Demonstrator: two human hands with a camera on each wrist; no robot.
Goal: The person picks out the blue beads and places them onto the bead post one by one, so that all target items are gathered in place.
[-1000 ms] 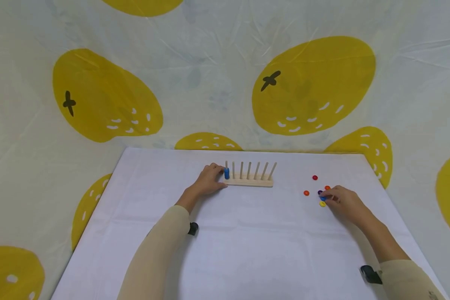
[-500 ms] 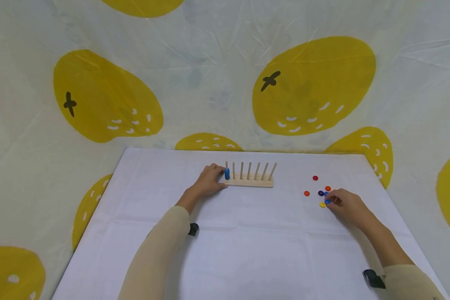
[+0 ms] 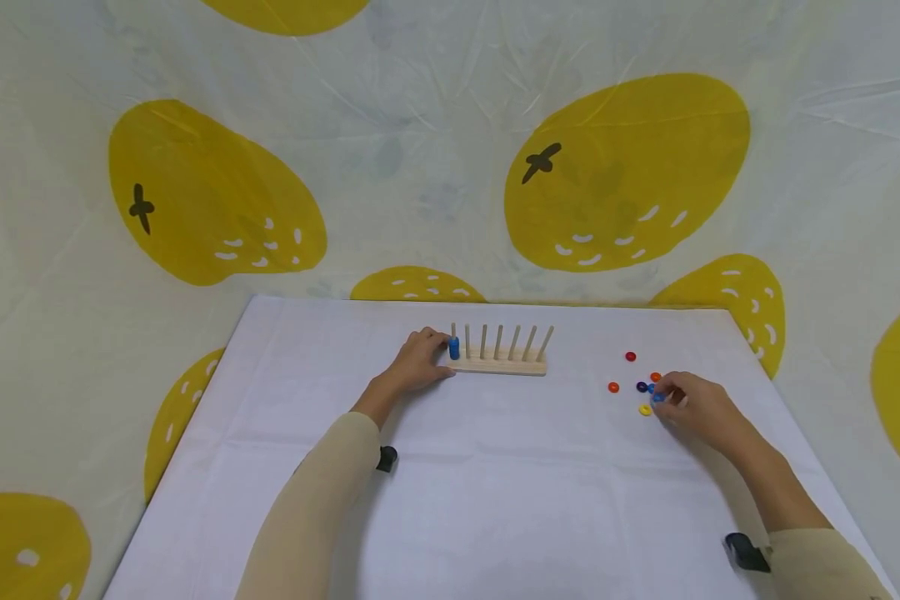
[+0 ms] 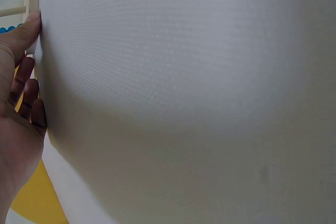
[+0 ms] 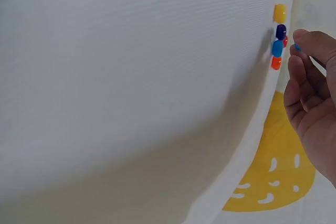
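My left hand (image 3: 418, 360) grips the left end of a wooden peg rack (image 3: 498, 365), its thumb against the front edge of the base. Blue beads (image 3: 453, 348) are stacked on the leftmost peg, close to my left fingers. The other pegs are bare. Over at the right, my right hand (image 3: 697, 407) pinches a blue bead (image 5: 297, 47) between thumb and index finger, just above the table. Under those fingertips another blue bead (image 5: 277, 49) lies on the cloth, beside a dark purple bead (image 3: 642, 387) and a yellow bead (image 3: 646, 410).
Near the right hand are two orange beads, one an orange bead (image 3: 613, 387) to the left, and a red bead (image 3: 630, 357) farther back. A white cloth (image 3: 510, 475) covers the table. Behind its back edge hangs a curtain (image 3: 420, 167) with yellow fruit shapes.
My right hand has shifted slightly right, then up, with a blue bead pinched in its fingertips, uncovering the purple bead and another blue bead. The left hand has stayed on the rack.
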